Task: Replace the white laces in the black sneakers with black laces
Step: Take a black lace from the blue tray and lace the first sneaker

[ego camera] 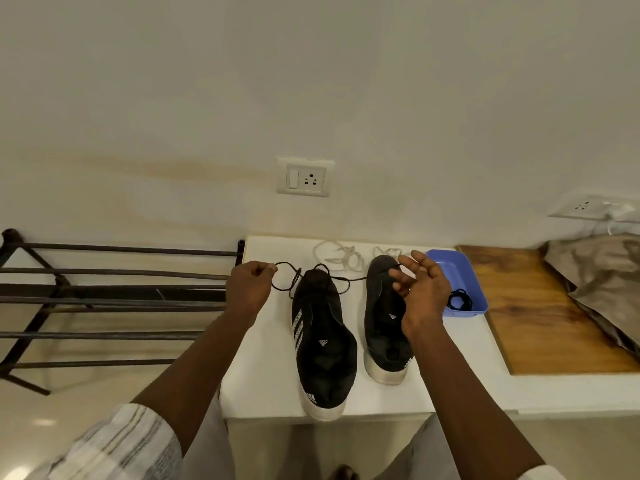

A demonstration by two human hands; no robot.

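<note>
Black sneakers: striped sneaker (323, 344) and its pair (386, 327), heels nearest, on white table (263, 375).
Risk: black lace (287, 282), so far at striped toe end only, slips out or ends uneven under a lopsided tug.
Left hand (249, 289): pinches one lace end.
Right hand (420, 292): fingers loosely spread at the other end; grip unclear.
Beyond: white laces (341, 258), loose by the wall.

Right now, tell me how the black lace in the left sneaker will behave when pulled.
Probably floppy: the black lace curls into a slack loop beside the left hand pinching it. Likely very light, being thin cord. It may snag where it threads through the left sneaker.
</note>
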